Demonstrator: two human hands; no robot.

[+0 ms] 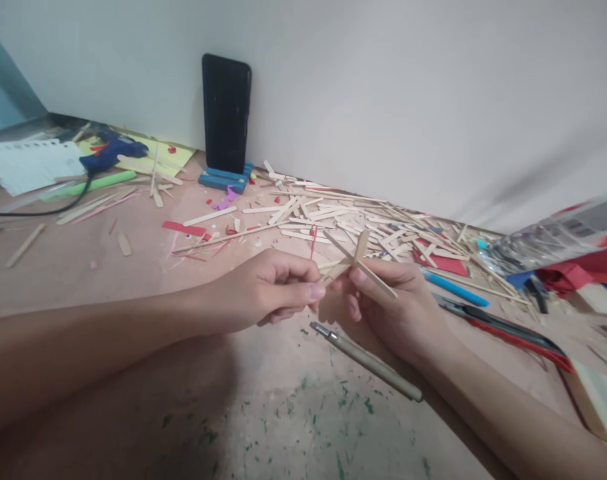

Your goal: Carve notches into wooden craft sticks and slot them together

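Left hand (271, 288), right hand (403, 308): fingers pinching 1 wooden crossed-stick piece (362, 247); phone (227, 113) upright near back edge of table (278, 427).

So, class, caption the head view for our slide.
Right hand holds crossed wooden sticks, left hand at one end, grey-handled tool nearby.

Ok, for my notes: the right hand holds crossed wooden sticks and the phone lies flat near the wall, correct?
Not flat: the head view shows the phone upright in a blue stand near the wall. The right hand holds crossed wooden sticks.
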